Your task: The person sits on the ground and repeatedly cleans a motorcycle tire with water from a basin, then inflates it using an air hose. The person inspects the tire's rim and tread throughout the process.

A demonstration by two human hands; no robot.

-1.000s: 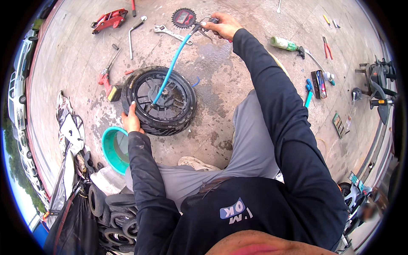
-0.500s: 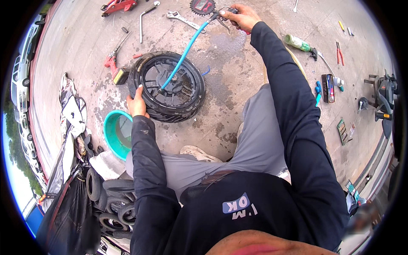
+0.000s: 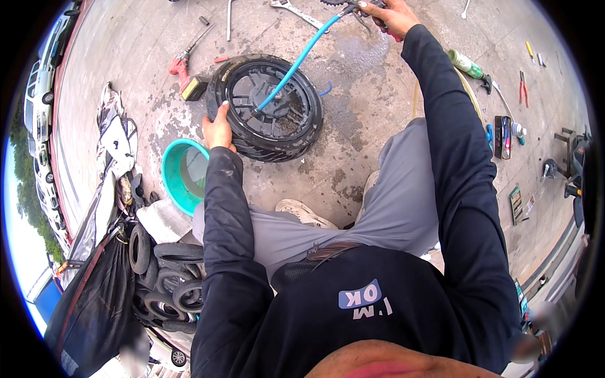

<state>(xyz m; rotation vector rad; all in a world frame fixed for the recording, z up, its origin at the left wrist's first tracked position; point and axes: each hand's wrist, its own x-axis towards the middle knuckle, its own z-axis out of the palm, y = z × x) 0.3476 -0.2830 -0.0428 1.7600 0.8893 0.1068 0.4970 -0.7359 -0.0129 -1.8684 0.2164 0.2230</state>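
A motor-scooter wheel (image 3: 307, 133) with a black tyre and dark rim lies tilted on the concrete floor ahead of me. My left hand (image 3: 218, 131) grips the tyre's near left side, thumb on the sidewall and fingers partly hidden. At the top edge, my right hand (image 3: 392, 19) is closed round a tyre inflator (image 3: 350, 7), whose round gauge is mostly cut off. From it a blue hose (image 3: 304, 55) runs down to the wheel's inner rim, left of the hub. Whether its end is fixed to a valve cannot be made out.
A green basin (image 3: 170, 179) of cloudy water stands beside my left forearm. Left of the wheel lies a red cordless drill (image 3: 183, 72); beyond it, an adjustable wrench (image 3: 299, 14). A green bottle (image 3: 465, 63), red pliers (image 3: 524, 89) and a small toolbox (image 3: 503, 137) lie right. Old tyres (image 3: 179, 255) are piled lower left.
The whole view has shifted, so the wheel, basin and tools sit higher and farther right. The inflator's gauge has mostly left the picture. Both hands keep their holds.
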